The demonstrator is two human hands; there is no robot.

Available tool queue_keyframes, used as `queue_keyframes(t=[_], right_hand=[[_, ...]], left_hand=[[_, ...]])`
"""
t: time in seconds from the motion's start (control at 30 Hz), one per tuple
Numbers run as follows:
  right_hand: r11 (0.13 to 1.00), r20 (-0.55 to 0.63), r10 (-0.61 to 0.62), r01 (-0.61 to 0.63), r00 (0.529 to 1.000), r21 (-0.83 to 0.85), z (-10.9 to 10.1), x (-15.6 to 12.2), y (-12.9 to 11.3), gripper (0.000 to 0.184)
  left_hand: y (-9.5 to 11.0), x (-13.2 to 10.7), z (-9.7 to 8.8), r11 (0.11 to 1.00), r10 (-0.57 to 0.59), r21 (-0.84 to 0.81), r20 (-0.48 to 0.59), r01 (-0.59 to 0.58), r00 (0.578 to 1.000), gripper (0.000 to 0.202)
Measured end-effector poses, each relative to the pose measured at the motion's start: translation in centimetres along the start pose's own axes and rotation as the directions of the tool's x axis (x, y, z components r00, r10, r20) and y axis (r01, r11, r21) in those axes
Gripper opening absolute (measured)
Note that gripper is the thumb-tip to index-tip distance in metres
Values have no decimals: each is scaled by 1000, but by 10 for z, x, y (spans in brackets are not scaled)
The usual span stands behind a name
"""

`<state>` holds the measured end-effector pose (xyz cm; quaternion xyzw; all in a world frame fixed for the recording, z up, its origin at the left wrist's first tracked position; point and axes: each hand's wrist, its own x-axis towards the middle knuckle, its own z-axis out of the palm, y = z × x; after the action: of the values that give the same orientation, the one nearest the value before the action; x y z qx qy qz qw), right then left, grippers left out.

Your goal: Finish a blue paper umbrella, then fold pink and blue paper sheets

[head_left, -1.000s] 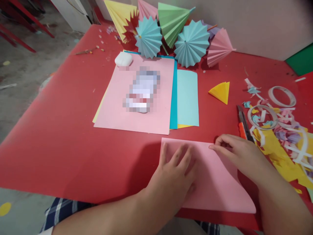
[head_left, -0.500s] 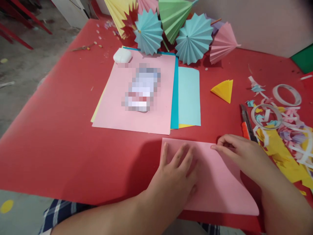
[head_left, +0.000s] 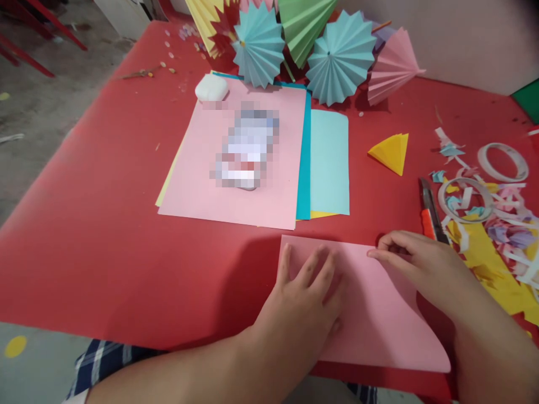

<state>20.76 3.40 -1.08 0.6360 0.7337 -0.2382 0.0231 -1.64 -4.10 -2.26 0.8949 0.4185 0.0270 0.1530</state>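
Observation:
A pink paper sheet (head_left: 374, 303) lies folded over near the front edge of the red table (head_left: 105, 224). My left hand (head_left: 305, 297) rests flat on its left part, fingers spread and pressing down. My right hand (head_left: 416, 266) pinches the sheet's upper right corner between thumb and fingers. The sheet's right side curves up in a soft fold under my right wrist.
A stack of coloured sheets (head_left: 252, 163) lies ahead, with a white case (head_left: 211, 88) at its far corner. Paper umbrellas (head_left: 328, 56) stand at the back. A yellow folded fan (head_left: 391, 152), a utility knife (head_left: 429, 210), tape rolls (head_left: 503, 163) and paper scraps (head_left: 492, 247) crowd the right.
Both hands stay on the pink sheet in the same pose. Only the view has shifted slightly, moving everything a little to the right and up.

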Motion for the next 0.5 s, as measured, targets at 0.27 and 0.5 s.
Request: queue_keyframes(t=[0.27, 0.5], right_hand=[[999, 18, 31, -31, 999, -15, -1, 1, -6, 30], [999, 40, 54, -54, 998, 3, 0, 0, -4, 34]], left_hand=[[0, 1, -2, 1000, -11, 7, 15, 11, 1000, 42], [2, 0, -1, 1000, -14, 13, 10, 14, 1000, 42]])
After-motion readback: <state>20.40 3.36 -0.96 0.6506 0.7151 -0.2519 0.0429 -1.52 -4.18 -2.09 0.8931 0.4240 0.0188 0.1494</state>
